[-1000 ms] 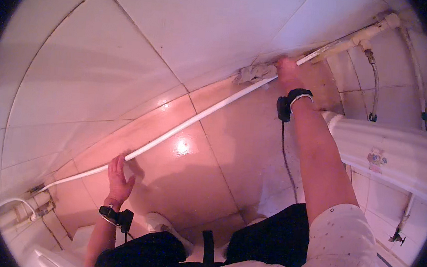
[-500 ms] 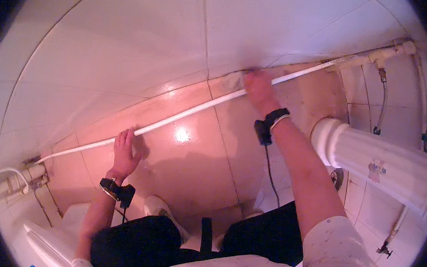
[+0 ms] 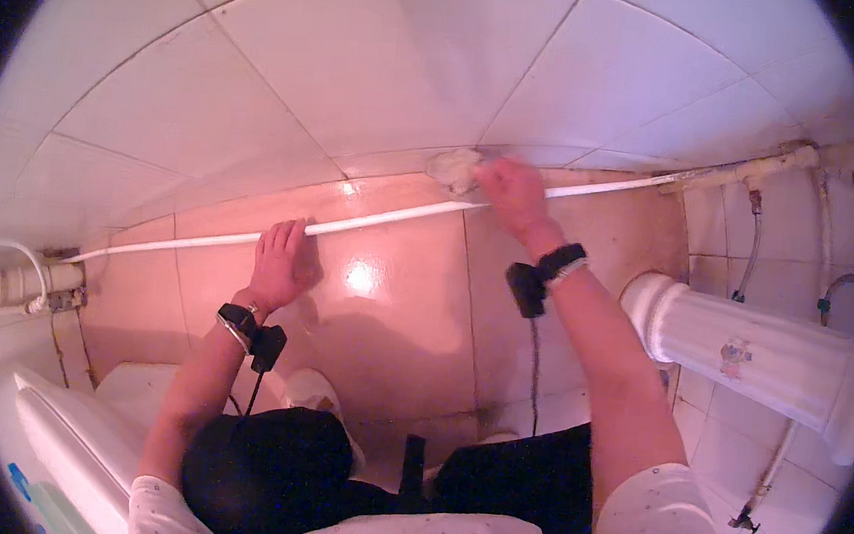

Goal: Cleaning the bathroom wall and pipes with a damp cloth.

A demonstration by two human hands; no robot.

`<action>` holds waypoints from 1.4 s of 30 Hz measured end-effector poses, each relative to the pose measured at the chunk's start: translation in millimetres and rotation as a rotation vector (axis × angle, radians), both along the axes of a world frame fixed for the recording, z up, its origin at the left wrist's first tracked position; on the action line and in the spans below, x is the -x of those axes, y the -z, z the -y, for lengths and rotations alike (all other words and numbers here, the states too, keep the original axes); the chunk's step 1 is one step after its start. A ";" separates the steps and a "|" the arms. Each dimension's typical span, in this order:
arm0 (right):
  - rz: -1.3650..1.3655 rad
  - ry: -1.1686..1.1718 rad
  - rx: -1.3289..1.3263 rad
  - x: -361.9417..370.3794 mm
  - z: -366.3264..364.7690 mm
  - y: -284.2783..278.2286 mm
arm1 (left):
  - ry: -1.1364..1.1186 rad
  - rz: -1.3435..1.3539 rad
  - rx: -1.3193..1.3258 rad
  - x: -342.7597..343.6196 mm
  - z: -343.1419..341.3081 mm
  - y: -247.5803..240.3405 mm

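Note:
A long white pipe (image 3: 391, 216) runs along the floor close to the foot of the tiled wall. My left hand (image 3: 282, 264) rests on it, fingers laid across the top and covering a short stretch. Further right, over the same pipe, is my right hand (image 3: 515, 194), somewhat blurred, its fingers closed. A pale, greyish cloth (image 3: 453, 170) sticks out from those fingers and touches the base of the wall. Part of the cloth is hidden in the hand. Both wrists carry black straps with small dark boxes and cables.
A white pedestal column (image 3: 752, 343) stands to the right, with thin hoses and a small valve (image 3: 745, 521) by the wall. Pipe fittings (image 3: 29, 288) sit at the far left. A white lidded fixture (image 3: 72, 450) is at lower left. My feet are on the pink-lit tile floor (image 3: 382, 334).
The view has shifted and turned. My right hand and the cloth have moved left along the wall's base, relative to the floor tile joint. My left hand stays on the pipe.

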State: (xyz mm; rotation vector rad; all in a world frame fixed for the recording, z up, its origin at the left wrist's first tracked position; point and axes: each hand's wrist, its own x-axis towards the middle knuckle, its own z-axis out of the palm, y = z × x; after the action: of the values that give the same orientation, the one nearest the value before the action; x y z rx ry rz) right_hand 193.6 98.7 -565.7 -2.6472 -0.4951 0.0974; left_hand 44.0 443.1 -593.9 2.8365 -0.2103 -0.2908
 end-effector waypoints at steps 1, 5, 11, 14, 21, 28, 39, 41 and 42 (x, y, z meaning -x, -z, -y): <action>0.076 0.068 -0.151 0.1 9.8 -12.6 | -0.003 0.002 0.011 0.8 -0.3 1.6; -0.097 0.303 -0.435 -3.8 42.6 -72.9 | -0.036 0.124 0.000 -0.7 6.0 0.0; -0.122 0.304 -0.488 10.0 32.6 -62.5 | -0.059 0.268 -0.052 -1.6 0.0 -1.2; 0.021 0.144 -0.350 17.0 -2.2 -24.4 | -0.071 0.204 -0.026 -14.4 4.6 -0.5; 0.175 -0.368 0.163 71.6 -95.2 25.1 | -0.142 -0.031 -0.033 -14.2 -4.3 10.7; 0.257 -0.180 0.200 32.8 45.5 57.6 | -0.095 -0.050 -0.024 -9.3 -9.7 21.6; 0.006 0.606 -0.128 -25.6 191.9 26.9 | -0.124 -0.029 0.093 -4.4 -13.9 13.8; 0.071 0.727 0.090 -23.6 196.3 -22.7 | -0.102 0.013 0.072 -5.1 -17.0 13.9; 0.075 0.741 0.096 -32.0 221.8 -14.2 | -0.088 0.014 0.079 -7.0 -12.5 16.6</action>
State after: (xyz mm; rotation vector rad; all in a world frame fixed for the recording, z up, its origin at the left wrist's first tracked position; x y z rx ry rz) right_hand 225.6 -123.1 -551.5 -2.7533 0.4930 -0.2106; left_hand 51.0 455.6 -610.5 2.7614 -0.0969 -0.2378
